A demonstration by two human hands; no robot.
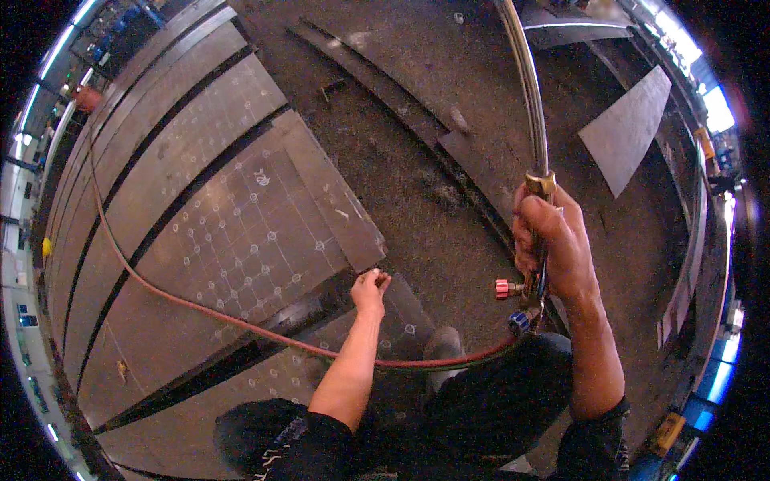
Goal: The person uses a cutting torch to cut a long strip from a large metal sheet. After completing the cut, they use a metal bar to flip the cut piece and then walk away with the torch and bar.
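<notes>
A gas cutting torch (pixel 532 88) stands upright in my right hand (pixel 557 248), its metal tubes reaching past the upper edge of the view. The fingers wrap round the handle just below a brass nut (pixel 541 184). Under the fist, a red knob (pixel 504 289) and a blue knob (pixel 520 322) stick out from the torch. My left hand (pixel 370 291) is beside the corner of a marked steel plate (pixel 265 216), thumb and fingers pinched together. Whatever may be between those fingertips is too small to make out. The torch's head is outside the picture.
A reddish hose (pixel 241 323) runs from the torch across the plates toward the far left. Dark gaps separate the steel plates. Long curved metal strips (pixel 385 84) lie on the floor, with a loose four-sided sheet (pixel 630 132) at right. My shoe (pixel 443 353) is near the plate's edge.
</notes>
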